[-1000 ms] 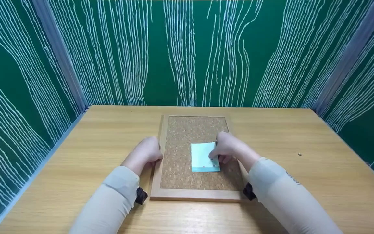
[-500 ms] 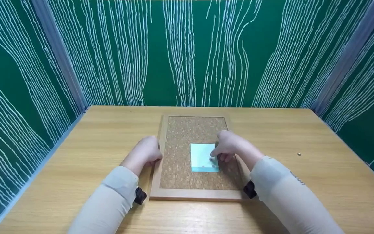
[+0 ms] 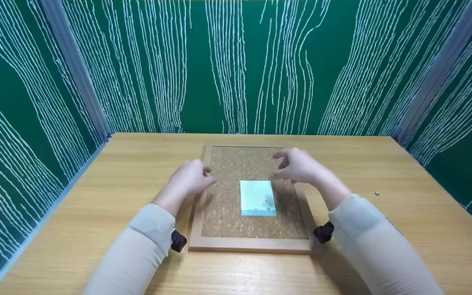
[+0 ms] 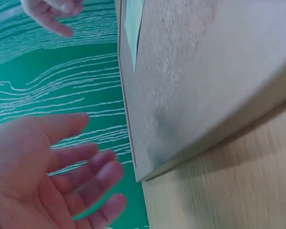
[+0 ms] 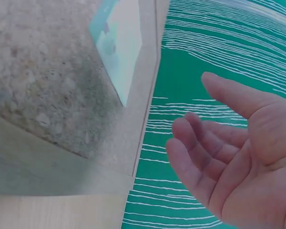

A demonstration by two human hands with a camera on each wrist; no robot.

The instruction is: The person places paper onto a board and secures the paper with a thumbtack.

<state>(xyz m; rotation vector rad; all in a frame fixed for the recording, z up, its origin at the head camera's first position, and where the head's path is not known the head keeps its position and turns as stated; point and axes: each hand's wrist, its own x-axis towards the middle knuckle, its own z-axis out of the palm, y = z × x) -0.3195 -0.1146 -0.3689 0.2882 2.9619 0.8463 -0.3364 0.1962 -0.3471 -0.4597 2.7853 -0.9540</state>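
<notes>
A cork board (image 3: 228, 164) with a light wooden frame (image 3: 252, 244) lies flat on the table. On its cork, right of the middle, rests a pale mint paper sheet (image 3: 256, 196) with a bluer strip along its near edge and a few small marks. My left hand (image 3: 189, 178) hovers over the frame's left side; the left wrist view shows its fingers (image 4: 100, 176) loosely bent with nothing between them. Over the board's right side, beyond the sheet, is my right hand (image 3: 301, 166). Its palm and relaxed fingers (image 5: 200, 143) are bare in the right wrist view.
The wooden table (image 3: 137, 159) extends on both sides of the board. A tiny shiny piece (image 3: 377, 193) lies on it at the right. Green walls (image 3: 197, 82) with white wavy lines stand behind and at both sides.
My right hand has let go of the sheet's right edge and risen away from it. The left hand has lifted off the frame's left side, its fingers opening. The sheet stays on the cork.
</notes>
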